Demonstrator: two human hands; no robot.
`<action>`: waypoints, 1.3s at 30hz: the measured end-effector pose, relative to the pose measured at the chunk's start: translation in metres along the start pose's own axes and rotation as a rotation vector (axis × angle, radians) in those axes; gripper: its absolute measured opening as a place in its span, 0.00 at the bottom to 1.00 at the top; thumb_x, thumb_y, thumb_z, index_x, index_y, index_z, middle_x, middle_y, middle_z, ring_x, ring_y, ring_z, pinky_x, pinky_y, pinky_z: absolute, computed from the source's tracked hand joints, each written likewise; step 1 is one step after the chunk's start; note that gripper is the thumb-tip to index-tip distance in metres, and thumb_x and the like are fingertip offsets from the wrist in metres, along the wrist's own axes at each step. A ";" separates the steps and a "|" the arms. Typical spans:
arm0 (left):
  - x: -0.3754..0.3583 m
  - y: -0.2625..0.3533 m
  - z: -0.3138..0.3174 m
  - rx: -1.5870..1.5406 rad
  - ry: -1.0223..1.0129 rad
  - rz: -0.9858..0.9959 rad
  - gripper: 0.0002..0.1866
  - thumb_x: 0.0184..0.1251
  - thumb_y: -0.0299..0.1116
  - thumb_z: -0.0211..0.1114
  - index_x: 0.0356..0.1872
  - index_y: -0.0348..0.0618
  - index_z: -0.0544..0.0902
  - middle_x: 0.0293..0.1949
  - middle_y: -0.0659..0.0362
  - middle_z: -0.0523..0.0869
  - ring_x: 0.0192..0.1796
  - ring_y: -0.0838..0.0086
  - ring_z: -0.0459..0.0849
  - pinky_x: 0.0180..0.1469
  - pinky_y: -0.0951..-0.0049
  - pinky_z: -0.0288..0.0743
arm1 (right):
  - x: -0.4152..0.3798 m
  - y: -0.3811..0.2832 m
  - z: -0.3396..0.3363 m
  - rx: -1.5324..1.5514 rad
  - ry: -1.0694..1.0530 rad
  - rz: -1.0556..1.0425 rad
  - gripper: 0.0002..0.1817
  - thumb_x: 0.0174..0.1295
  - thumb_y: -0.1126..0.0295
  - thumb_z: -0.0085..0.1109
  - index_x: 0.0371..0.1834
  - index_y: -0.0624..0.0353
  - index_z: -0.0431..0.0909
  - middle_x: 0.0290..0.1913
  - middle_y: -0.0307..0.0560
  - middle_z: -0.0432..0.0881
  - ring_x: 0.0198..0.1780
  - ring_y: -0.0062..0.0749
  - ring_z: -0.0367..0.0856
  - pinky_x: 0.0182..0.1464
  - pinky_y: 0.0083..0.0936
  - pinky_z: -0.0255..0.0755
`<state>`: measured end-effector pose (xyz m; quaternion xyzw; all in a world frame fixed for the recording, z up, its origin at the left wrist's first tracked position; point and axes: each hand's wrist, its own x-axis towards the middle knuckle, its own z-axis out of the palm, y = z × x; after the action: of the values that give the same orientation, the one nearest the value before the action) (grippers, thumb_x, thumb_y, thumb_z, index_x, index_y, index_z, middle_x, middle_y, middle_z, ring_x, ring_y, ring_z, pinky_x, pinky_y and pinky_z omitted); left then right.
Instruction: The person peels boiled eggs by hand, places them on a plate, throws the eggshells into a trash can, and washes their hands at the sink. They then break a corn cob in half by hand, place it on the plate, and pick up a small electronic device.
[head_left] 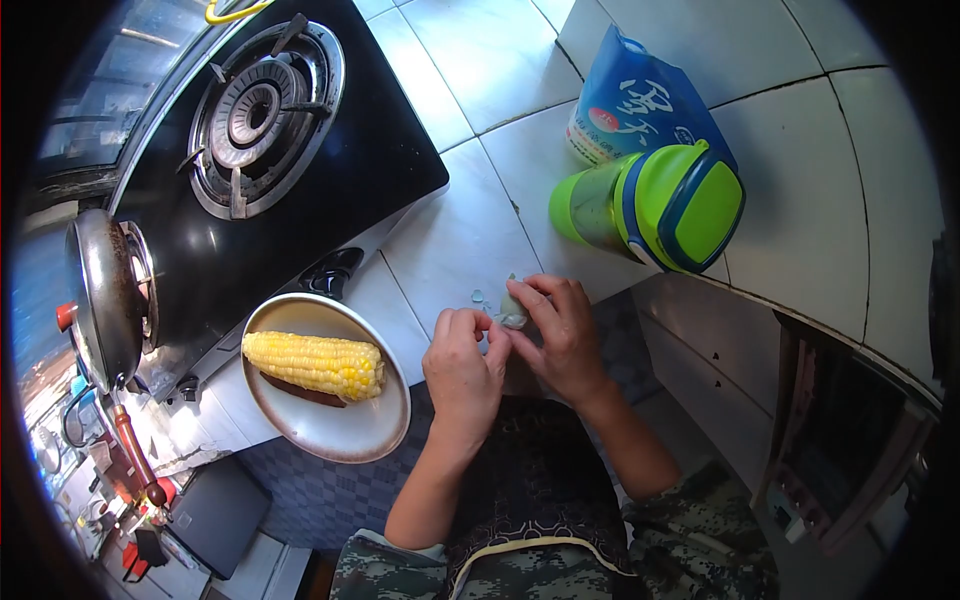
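Near the counter's front edge, my right hand (556, 338) holds a small pale greenish egg (514, 311) between thumb and fingers. My left hand (466, 362) is pinched against the egg's near left side, its fingertips close to a cracked part of the shell. Whether a bit of shell is between those fingertips is too small to tell. A few pale shell pieces (478, 297) lie on the white tiles just beyond my hands. To the left, a yellow corn cob (315, 365) rests on a round plate (330, 437).
A black gas stove (330, 200) fills the upper left, with a lidded pan (105, 300) at its left end. A green-lidded container (650, 205) stands right of my hands, before a blue bag (650, 105). An oval plate edge overhangs the counter's front.
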<state>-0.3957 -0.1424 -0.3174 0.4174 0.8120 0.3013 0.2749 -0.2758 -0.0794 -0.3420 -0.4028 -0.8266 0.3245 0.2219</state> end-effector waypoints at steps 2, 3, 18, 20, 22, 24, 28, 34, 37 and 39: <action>0.000 -0.001 -0.001 0.016 0.015 -0.001 0.06 0.56 0.27 0.66 0.31 0.38 0.77 0.31 0.52 0.79 0.32 0.58 0.81 0.34 0.61 0.75 | -0.001 0.000 0.000 -0.004 -0.001 0.002 0.31 0.41 0.74 0.73 0.55 0.59 0.77 0.49 0.47 0.73 0.49 0.43 0.73 0.51 0.36 0.69; 0.000 -0.001 -0.001 0.022 0.030 -0.004 0.06 0.56 0.27 0.66 0.31 0.38 0.77 0.31 0.52 0.79 0.32 0.58 0.81 0.34 0.61 0.75 | -0.001 0.000 0.000 -0.007 -0.003 0.003 0.32 0.41 0.74 0.73 0.55 0.58 0.77 0.49 0.47 0.73 0.49 0.43 0.73 0.51 0.36 0.69; 0.004 -0.015 -0.002 0.059 0.084 0.057 0.05 0.60 0.23 0.64 0.37 0.36 0.81 0.32 0.52 0.79 0.30 0.63 0.80 0.35 0.67 0.74 | 0.001 -0.002 -0.001 0.113 0.041 0.054 0.31 0.43 0.82 0.66 0.56 0.61 0.73 0.50 0.51 0.73 0.49 0.48 0.74 0.52 0.37 0.71; 0.005 -0.013 -0.002 0.037 0.054 0.128 0.08 0.61 0.23 0.64 0.42 0.37 0.82 0.33 0.51 0.80 0.31 0.63 0.81 0.36 0.67 0.75 | 0.001 0.000 0.000 0.148 0.039 0.027 0.30 0.44 0.84 0.65 0.56 0.62 0.72 0.50 0.53 0.74 0.50 0.49 0.74 0.52 0.38 0.71; 0.009 -0.007 -0.004 0.024 -0.050 0.209 0.15 0.62 0.24 0.64 0.51 0.41 0.81 0.37 0.51 0.80 0.34 0.60 0.82 0.38 0.65 0.76 | 0.003 0.002 -0.001 0.182 0.039 -0.002 0.30 0.44 0.85 0.63 0.55 0.62 0.71 0.50 0.54 0.75 0.51 0.50 0.75 0.52 0.38 0.71; 0.011 -0.008 -0.002 0.026 -0.092 0.238 0.16 0.63 0.26 0.64 0.53 0.41 0.80 0.38 0.51 0.79 0.36 0.59 0.82 0.39 0.64 0.76 | 0.004 0.001 -0.003 0.230 0.005 -0.008 0.29 0.45 0.87 0.61 0.55 0.62 0.72 0.51 0.54 0.76 0.52 0.50 0.75 0.54 0.39 0.71; 0.013 -0.012 0.004 0.030 -0.126 0.280 0.18 0.65 0.29 0.62 0.56 0.41 0.78 0.39 0.52 0.78 0.38 0.57 0.82 0.40 0.61 0.76 | 0.005 0.002 -0.002 0.235 -0.002 -0.011 0.29 0.44 0.86 0.63 0.55 0.62 0.72 0.51 0.54 0.76 0.53 0.50 0.76 0.54 0.38 0.72; 0.014 -0.015 0.012 0.090 -0.083 0.307 0.19 0.64 0.27 0.61 0.56 0.40 0.77 0.37 0.52 0.77 0.37 0.58 0.81 0.39 0.62 0.77 | 0.005 0.004 -0.003 0.197 0.006 -0.007 0.28 0.44 0.84 0.67 0.53 0.62 0.74 0.50 0.53 0.78 0.51 0.49 0.77 0.53 0.37 0.73; 0.016 -0.016 0.012 0.115 -0.078 0.321 0.20 0.62 0.25 0.61 0.57 0.40 0.77 0.37 0.52 0.77 0.37 0.58 0.81 0.39 0.62 0.77 | 0.007 0.002 -0.004 0.217 0.005 0.002 0.27 0.45 0.84 0.67 0.52 0.62 0.75 0.49 0.52 0.79 0.50 0.49 0.78 0.52 0.37 0.73; 0.017 -0.017 0.012 0.113 -0.085 0.329 0.21 0.61 0.24 0.61 0.57 0.39 0.77 0.37 0.52 0.77 0.38 0.58 0.81 0.40 0.62 0.77 | 0.008 0.003 -0.004 0.246 -0.004 0.014 0.27 0.44 0.84 0.67 0.52 0.62 0.75 0.49 0.52 0.80 0.50 0.49 0.78 0.52 0.37 0.73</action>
<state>-0.4046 -0.1332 -0.3411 0.5717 0.7362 0.2780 0.2321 -0.2765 -0.0701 -0.3405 -0.3775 -0.7782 0.4257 0.2658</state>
